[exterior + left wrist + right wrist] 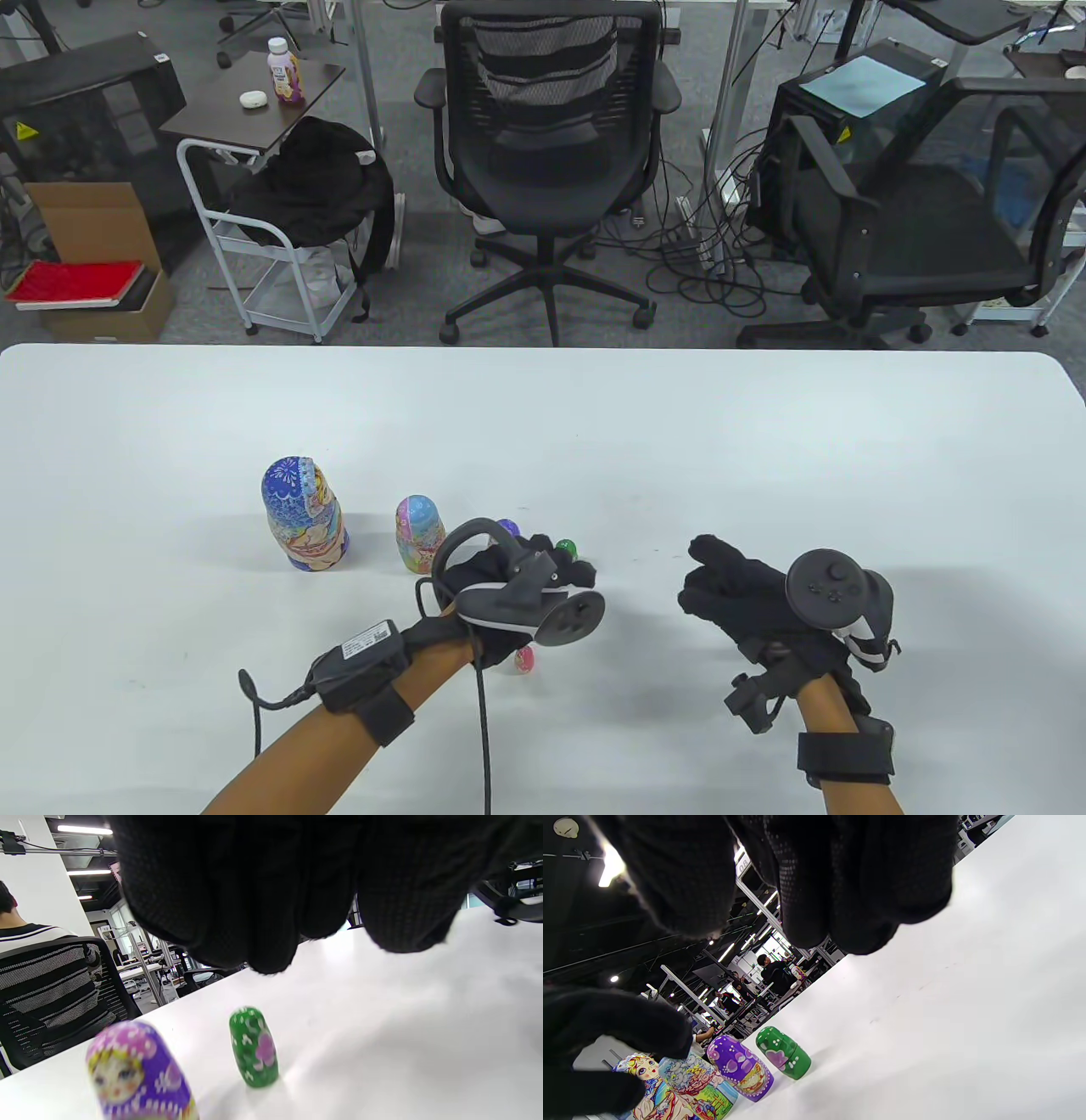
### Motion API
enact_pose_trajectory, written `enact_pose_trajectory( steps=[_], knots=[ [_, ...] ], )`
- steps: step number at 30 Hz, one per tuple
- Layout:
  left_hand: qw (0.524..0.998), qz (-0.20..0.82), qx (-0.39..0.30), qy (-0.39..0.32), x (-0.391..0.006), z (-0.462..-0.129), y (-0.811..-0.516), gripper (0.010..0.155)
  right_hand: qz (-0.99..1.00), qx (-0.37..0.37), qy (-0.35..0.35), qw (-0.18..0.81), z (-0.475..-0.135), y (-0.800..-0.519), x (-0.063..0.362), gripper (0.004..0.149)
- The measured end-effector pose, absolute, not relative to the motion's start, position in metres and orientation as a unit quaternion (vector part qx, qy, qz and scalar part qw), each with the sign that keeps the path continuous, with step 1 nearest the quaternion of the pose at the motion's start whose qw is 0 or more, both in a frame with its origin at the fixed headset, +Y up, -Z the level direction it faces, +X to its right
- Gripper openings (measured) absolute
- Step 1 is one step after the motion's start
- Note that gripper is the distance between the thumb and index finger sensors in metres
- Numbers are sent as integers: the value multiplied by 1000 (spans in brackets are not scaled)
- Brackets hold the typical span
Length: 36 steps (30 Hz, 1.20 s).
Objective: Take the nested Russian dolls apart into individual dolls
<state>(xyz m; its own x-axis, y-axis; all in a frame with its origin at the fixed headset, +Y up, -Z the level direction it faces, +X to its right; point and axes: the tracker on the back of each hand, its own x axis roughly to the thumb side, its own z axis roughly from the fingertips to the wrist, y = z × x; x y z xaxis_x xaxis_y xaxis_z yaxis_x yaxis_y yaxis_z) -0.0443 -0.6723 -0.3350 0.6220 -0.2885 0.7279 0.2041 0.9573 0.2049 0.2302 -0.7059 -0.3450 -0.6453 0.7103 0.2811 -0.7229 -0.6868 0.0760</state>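
Dolls stand in a loose row on the white table (764,441): the big blue doll (304,515) farthest left, the pastel doll (419,531) next to it, then the purple doll (138,1073) and the small green doll (254,1047) beside it. All four look closed and upright, apart from one another. My left hand (517,586) hovers just above the purple and green pair, fingers hanging down and touching neither as far as the wrist view shows. Under that wrist, in the table view, a small pink piece (524,659) lies on the table; I cannot tell whether it is a whole doll or a half. My right hand (747,594) floats well off to the right, fingers loosely spread, holding nothing.

I judge the separating nearly finished, with the smallest pieces being set out. Next I would check the pink piece and stand it at the end of the row, clear of the green one.
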Motion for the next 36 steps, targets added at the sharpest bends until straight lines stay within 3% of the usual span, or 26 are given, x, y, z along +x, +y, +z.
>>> enact_pose_trajectory(
  steps=[8,14,18,22,31,36],
  knots=[
    [914,-94,-14,-395,-77,-320,-716,65,912,157,-11,379,-345,-709,222,74],
    [915,-78,-4,-396,-79,-321,-734,50,915,164,-1,368,-345,-712,216,74],
    [918,-53,-4,-394,-79,-323,-737,48,916,168,5,364,-345,-714,214,73],
    [919,-45,13,-391,-77,-324,-724,47,912,193,13,361,-344,-720,202,72],
    [911,54,67,-403,-61,-315,-663,47,895,273,35,351,-328,-730,151,71],
    [905,62,74,-415,-52,-307,-653,47,867,296,31,399,-317,-731,134,71]
  ],
)
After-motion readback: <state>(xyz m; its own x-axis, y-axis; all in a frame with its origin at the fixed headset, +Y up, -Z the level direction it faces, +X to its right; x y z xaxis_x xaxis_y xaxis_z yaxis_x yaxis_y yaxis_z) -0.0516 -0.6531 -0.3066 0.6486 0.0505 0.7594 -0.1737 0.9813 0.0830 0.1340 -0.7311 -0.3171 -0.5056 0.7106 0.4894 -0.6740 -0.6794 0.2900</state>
